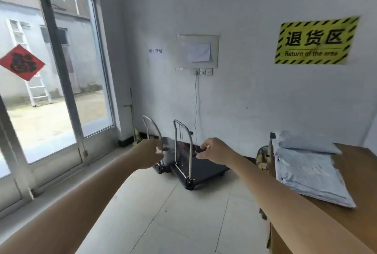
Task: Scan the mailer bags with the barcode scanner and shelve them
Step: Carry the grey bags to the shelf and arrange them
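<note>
White-walled room: the mailer bags (310,170) lie stacked on the table (359,172) off to my right, nearer my right hand (212,149) (fingers loosely curled, nothing clearly held); my left hand (152,155) pinches something small and blurred.

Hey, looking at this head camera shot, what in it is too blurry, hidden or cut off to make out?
Head view:
- Left hand pinches a small blurred item, nature unclear.
- Right hand: fingers curled; whether it holds anything is unclear.
- Mailer bags: labels too blurred to read.
- Wooden table: cut off by the right edge.
- White wall notice: text too faint.
- Barcode scanner and shelves: not in frame.
</note>
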`<state>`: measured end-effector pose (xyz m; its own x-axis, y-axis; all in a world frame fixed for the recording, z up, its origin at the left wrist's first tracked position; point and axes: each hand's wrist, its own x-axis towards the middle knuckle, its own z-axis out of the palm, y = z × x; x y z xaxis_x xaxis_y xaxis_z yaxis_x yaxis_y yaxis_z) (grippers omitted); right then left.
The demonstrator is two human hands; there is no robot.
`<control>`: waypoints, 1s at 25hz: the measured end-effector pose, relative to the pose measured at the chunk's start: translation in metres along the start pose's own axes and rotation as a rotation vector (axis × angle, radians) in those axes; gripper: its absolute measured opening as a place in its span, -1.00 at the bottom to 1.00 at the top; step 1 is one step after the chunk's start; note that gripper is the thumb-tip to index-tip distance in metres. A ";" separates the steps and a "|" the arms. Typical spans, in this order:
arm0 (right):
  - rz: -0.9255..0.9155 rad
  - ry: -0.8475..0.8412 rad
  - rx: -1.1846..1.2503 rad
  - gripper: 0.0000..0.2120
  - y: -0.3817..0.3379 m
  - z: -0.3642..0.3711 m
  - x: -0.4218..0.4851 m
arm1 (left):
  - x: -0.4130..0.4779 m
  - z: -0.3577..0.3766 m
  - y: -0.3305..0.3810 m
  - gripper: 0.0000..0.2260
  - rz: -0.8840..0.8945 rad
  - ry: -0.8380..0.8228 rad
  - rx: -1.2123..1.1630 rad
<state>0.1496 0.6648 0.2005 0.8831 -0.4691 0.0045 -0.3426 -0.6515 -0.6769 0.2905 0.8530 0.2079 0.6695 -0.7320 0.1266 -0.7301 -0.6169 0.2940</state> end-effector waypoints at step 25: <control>1.249 0.712 0.207 -0.69 0.436 -0.197 0.138 | 0.532 0.368 0.443 -0.71 1.165 -0.597 -0.036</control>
<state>0.0594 0.1987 0.0507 -0.3151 -0.8860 -0.3402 -0.6484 0.4627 -0.6046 0.2730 0.0842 0.0567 -0.5191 -0.8474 -0.1118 -0.8252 0.4628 0.3240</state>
